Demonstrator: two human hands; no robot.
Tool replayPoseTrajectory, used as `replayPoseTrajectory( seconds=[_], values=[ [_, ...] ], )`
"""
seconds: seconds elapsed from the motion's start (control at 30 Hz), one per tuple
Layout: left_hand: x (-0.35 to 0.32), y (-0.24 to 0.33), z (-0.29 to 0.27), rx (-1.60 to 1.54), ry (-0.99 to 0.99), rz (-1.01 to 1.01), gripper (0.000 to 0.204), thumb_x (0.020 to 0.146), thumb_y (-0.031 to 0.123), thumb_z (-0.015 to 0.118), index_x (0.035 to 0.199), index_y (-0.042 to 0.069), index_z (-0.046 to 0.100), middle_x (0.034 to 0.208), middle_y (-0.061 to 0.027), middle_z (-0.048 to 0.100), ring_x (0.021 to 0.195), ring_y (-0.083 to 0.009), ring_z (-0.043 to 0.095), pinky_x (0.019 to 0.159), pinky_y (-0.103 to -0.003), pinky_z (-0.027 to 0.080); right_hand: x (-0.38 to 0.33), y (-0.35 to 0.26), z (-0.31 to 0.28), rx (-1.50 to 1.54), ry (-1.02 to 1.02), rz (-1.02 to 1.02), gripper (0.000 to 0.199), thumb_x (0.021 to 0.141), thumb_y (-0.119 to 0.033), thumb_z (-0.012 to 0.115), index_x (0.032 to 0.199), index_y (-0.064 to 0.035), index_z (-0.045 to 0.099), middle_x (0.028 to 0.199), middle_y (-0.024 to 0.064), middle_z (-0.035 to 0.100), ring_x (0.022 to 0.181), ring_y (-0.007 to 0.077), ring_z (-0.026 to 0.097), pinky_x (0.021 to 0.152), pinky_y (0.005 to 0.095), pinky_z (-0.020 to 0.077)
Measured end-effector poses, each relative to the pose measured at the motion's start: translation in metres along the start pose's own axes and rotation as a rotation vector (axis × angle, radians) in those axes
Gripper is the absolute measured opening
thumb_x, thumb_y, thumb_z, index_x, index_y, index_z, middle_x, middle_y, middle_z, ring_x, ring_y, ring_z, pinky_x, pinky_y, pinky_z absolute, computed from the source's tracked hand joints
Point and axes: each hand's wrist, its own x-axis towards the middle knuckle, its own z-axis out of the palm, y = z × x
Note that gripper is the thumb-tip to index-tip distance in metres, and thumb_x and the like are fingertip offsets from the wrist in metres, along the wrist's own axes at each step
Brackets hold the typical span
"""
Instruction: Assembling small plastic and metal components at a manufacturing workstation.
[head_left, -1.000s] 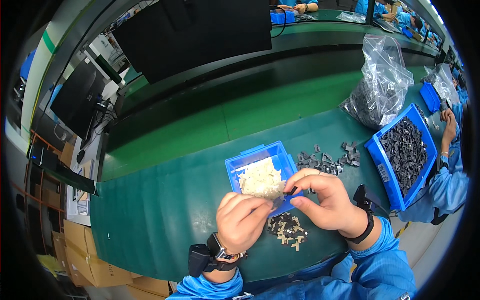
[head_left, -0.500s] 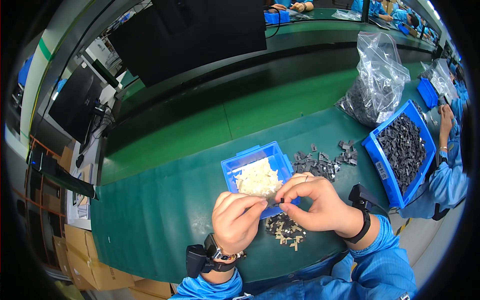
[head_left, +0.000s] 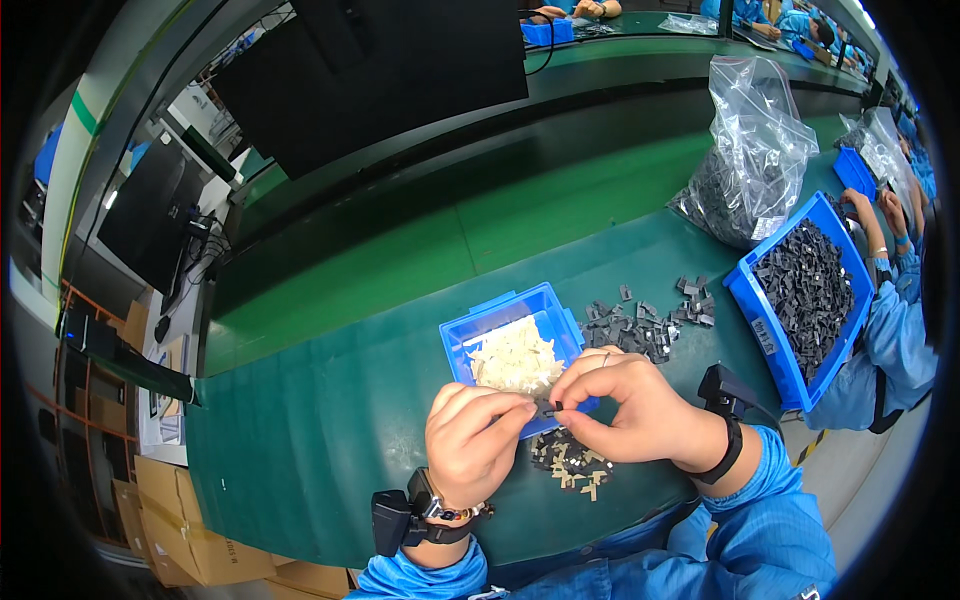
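Small dark part (head_left: 546, 407) pinched between left hand (head_left: 472, 443) and right hand (head_left: 622, 408), over near edge of blue bin (head_left: 470, 340) of pale pieces. Finished pile (head_left: 572, 462) at 6 o'clock of hands, loose dark parts (head_left: 640, 325) at 1 o'clock.

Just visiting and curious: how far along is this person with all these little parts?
Done: a small pile of joined dark-and-cream pieces lies in front of the person. In hand: left hand and right hand pinch one small dark part between them. Left: cream parts in the small blue bin, loose dark parts, a full large blue bin.
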Motion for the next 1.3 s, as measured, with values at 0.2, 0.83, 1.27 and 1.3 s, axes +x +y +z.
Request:
replayPoseTrajectory(
  seconds=[0.2,0.83,1.27,1.3],
  values=[
    [-0.001,-0.002,0.001,-0.043,-0.003,-0.011,0.025,0.062,-0.004,0.072,0.085,0.004,0.071,0.088,-0.0056,0.069,0.076,-0.0213,0.064,0.067,-0.034,0.045,0.0,0.0,0.0,0.006,-0.011,0.009,0.006,0.076,-0.008,0.07,0.078,-0.0042,0.066,0.089,0.0079,0.071,0.086,0.0233,0.068,0.079,0.0331,0.0442],
    [0.003,0.003,0.001,-0.163,0.012,-0.04,0.016,0.067,-0.006,0.073,0.081,0.001,0.069,0.081,-0.0094,0.069,0.07,-0.0231,0.065,0.063,-0.032,0.045,0.0,-0.002,-0.002,0.177,-0.025,0.004,0.007,0.074,-0.004,0.07,0.073,0.0002,0.065,0.083,0.0145,0.07,0.082,0.0269,0.069,0.076,0.0343,0.0526],
    [0.002,0.008,0.0,-0.243,0.016,-0.028,0.019,0.065,-0.007,0.073,0.081,0.001,0.069,0.08,-0.0088,0.069,0.067,-0.0221,0.064,0.061,-0.033,0.043,-0.002,-0.003,-0.009,0.394,-0.115,0.106,0.006,0.074,0.0,0.076,0.074,0.0016,0.071,0.083,0.0121,0.071,0.081,0.0181,0.068,0.074,0.0301,0.052],
    [0.002,0.008,0.001,-0.265,0.018,-0.009,0.02,0.064,-0.007,0.073,0.082,0.002,0.069,0.08,-0.0085,0.07,0.067,-0.0217,0.063,0.061,-0.033,0.042,-0.003,-0.003,-0.01,0.453,-0.152,0.135,0.006,0.074,0.001,0.077,0.075,0.0017,0.072,0.083,0.0115,0.071,0.082,0.0167,0.068,0.074,0.0296,0.0519]
  ],
)
